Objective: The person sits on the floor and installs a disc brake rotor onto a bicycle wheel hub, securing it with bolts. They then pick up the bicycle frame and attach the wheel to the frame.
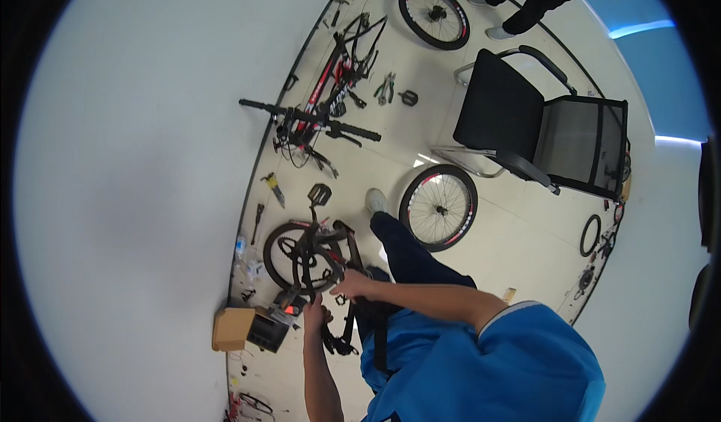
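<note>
A small dark bicycle [306,253], with a wheel, cranks and a pedal [319,194], is in front of me near the wall. My left hand [316,314] is closed around the lower end of a dark bar on it. Close by, my right hand [351,285] reaches across with its fingers curled at the frame; what they grip, if anything, is too small to make out. Dark bicycle parts [342,339] hang below my hands, partly hidden by them and by my leg.
An open cardboard box [233,329] and a black case [268,332] lie beside the wall. Ahead are a bicycle frame with handlebar [312,117], pliers [385,89], a loose pedal [408,98] and a yellow-handled tool [273,188]. A loose wheel [438,208] and black chair [502,106] stand right; another person [526,1] is beyond.
</note>
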Demonstrator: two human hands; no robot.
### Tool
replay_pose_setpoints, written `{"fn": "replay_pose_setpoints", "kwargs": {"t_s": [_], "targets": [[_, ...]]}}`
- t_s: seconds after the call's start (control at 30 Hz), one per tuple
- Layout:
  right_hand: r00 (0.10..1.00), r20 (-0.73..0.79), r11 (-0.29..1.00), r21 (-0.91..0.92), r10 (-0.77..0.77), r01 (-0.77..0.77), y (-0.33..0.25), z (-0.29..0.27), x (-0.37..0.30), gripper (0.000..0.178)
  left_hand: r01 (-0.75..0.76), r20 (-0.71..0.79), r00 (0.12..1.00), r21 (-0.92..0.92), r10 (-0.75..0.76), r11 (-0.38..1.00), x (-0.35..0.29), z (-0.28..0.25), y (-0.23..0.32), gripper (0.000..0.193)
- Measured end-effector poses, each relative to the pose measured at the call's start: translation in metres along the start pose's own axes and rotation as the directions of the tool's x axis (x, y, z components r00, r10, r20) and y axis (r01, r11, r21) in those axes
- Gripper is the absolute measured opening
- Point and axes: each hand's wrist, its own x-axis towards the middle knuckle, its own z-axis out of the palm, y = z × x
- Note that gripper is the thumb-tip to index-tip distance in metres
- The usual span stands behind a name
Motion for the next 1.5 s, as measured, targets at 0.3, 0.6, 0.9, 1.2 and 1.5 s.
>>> {"fn": "replay_pose_setpoints", "kwargs": {"t_s": [0.3, 0.6, 0.9, 1.2, 1.5], "targets": [[0.994, 0.004, 0.993, -0.053, 0.108, -0.107, -0.028, -0.043, -0.002, 0.030, -0.054, 0.051, 0.997, -0.094, 0.059, 0.994, 0.023, 0.040, 0.009, 0.035], [0.984, -0.056, 0.981, -0.082, 0.170, -0.174, -0.031, -0.042, -0.010, 0.032, -0.163, 0.033, 0.986, -0.031, 0.164, 0.986, 0.040, 0.039, -0.002, 0.029], [0.998, 0.069, 0.966, -0.257, 0.011, 0.008, -0.009, -0.076, 0.002, 0.051, -0.146, -0.057, 0.988, -0.091, 0.141, 0.985, 0.021, 0.054, -0.012, 0.031], [0.991, -0.077, 0.987, -0.110, 0.112, -0.120, 0.017, -0.336, 0.104, 0.054, -0.047, -0.197, 0.980, -0.115, 0.024, 0.992, -0.013, 0.100, 0.011, 0.036], [0.914, -0.400, 0.975, -0.168, 0.066, -0.144, -0.016, -0.576, 0.294, 0.035, 0.062, -0.226, 0.958, -0.439, -0.177, 0.896, -0.040, 0.065, -0.031, 0.033]]}}
